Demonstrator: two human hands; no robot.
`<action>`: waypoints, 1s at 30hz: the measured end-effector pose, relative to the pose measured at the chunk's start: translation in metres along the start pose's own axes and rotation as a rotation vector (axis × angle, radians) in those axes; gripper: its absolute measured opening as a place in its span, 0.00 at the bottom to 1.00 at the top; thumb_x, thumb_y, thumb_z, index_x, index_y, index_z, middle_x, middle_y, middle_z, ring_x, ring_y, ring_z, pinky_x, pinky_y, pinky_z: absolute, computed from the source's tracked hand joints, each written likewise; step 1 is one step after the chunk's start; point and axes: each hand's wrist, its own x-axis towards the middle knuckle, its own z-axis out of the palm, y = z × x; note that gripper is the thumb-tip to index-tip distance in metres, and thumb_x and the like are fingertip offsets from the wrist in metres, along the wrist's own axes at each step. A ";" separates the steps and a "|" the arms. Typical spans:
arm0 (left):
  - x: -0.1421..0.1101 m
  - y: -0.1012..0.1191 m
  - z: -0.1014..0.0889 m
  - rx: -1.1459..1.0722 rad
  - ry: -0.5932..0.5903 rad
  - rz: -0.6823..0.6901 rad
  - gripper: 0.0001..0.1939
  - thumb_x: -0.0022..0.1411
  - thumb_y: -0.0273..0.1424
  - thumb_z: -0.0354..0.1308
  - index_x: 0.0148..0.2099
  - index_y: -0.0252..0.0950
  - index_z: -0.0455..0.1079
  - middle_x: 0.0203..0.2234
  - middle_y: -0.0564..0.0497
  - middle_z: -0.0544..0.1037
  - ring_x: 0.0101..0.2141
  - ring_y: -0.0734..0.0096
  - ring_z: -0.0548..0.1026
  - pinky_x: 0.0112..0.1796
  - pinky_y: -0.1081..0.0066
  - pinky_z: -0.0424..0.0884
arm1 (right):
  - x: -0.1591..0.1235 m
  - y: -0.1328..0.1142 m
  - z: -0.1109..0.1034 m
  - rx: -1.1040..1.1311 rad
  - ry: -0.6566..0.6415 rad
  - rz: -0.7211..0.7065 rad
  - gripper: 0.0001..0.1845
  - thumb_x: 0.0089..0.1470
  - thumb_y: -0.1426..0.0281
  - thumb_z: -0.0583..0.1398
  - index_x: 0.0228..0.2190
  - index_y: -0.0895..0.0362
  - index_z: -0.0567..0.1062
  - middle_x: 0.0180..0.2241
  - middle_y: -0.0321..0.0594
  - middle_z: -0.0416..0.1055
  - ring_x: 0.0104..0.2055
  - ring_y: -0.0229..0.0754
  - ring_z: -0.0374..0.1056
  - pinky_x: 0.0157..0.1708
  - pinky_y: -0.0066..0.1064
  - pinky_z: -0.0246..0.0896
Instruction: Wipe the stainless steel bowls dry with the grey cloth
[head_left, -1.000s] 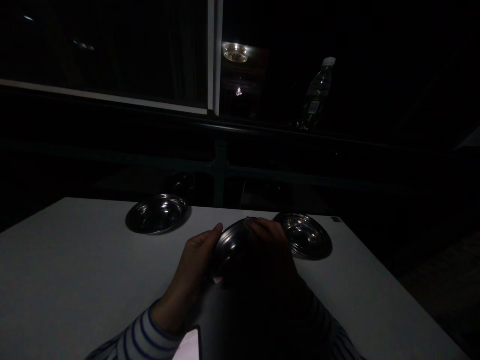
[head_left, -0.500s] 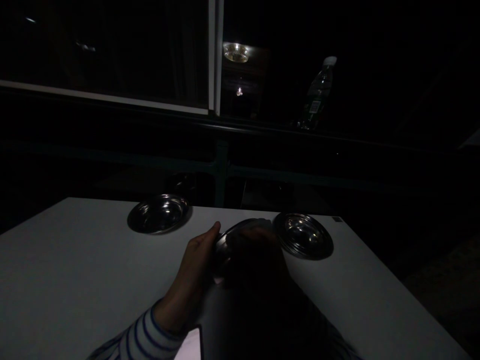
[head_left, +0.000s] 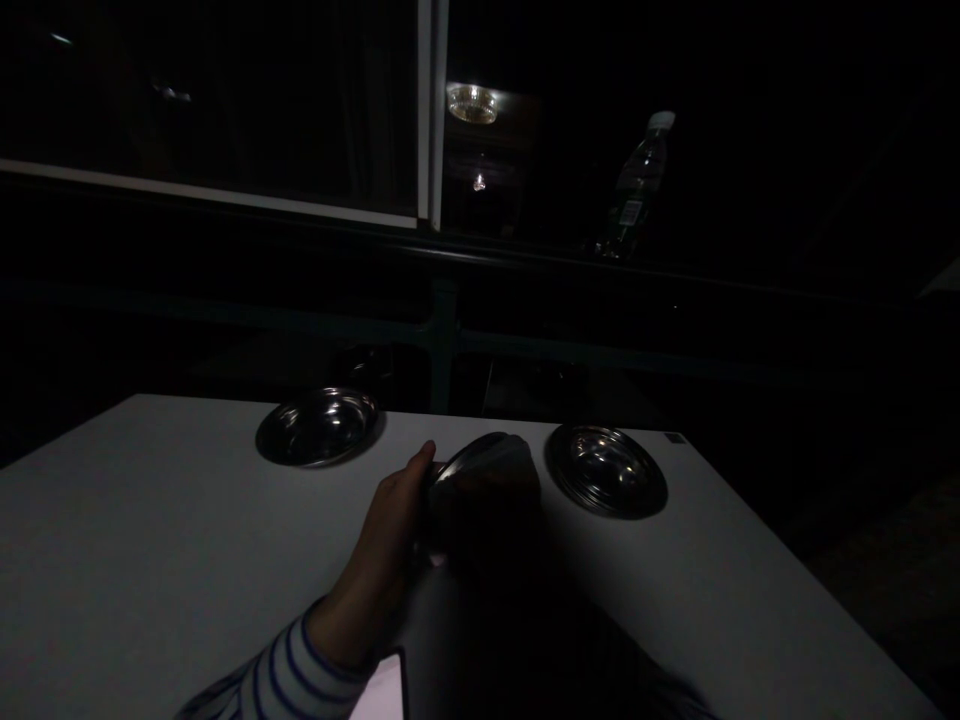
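The scene is very dark. My left hand (head_left: 390, 535) grips the left rim of a tilted steel plate (head_left: 480, 462) just above the white table (head_left: 150, 540), thumb on its edge. My right hand (head_left: 495, 510) lies over the plate's inside as a dark shape, with something pale under it near the top edge; its fingers do not show clearly. Both sleeves are striped.
Two more steel plates rest on the table: one at the back left (head_left: 319, 428), one at the back right (head_left: 607, 470). A plastic water bottle (head_left: 636, 190) stands on a dark ledge behind. A lit phone screen (head_left: 379, 692) shows at the bottom edge.
My right hand has slid from the plate's upper right rim down and left across its inside. The plate has tilted a little more upright. My left hand kept its grip.
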 end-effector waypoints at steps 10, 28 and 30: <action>-0.003 0.002 0.003 0.035 -0.004 -0.005 0.20 0.48 0.48 0.57 0.20 0.35 0.65 0.13 0.56 0.67 0.18 0.73 0.64 0.23 0.72 0.60 | -0.001 0.002 0.004 -0.056 0.027 -0.038 0.20 0.55 0.66 0.56 0.50 0.55 0.66 0.45 0.45 0.69 0.50 0.49 0.60 0.49 0.44 0.55; -0.003 0.003 0.000 -0.108 -0.266 -0.015 0.12 0.54 0.38 0.60 0.34 0.33 0.72 0.25 0.50 0.76 0.26 0.72 0.72 0.29 0.74 0.66 | 0.017 0.051 -0.041 0.298 -0.020 0.145 0.20 0.60 0.62 0.49 0.51 0.56 0.63 0.50 0.45 0.63 0.51 0.47 0.58 0.49 0.43 0.55; -0.003 0.004 -0.001 -0.104 -0.318 -0.027 0.11 0.55 0.37 0.59 0.34 0.33 0.72 0.25 0.49 0.76 0.26 0.72 0.72 0.29 0.74 0.66 | 0.018 0.043 -0.039 0.250 0.020 0.118 0.19 0.60 0.62 0.48 0.49 0.57 0.64 0.49 0.45 0.65 0.50 0.48 0.59 0.48 0.44 0.55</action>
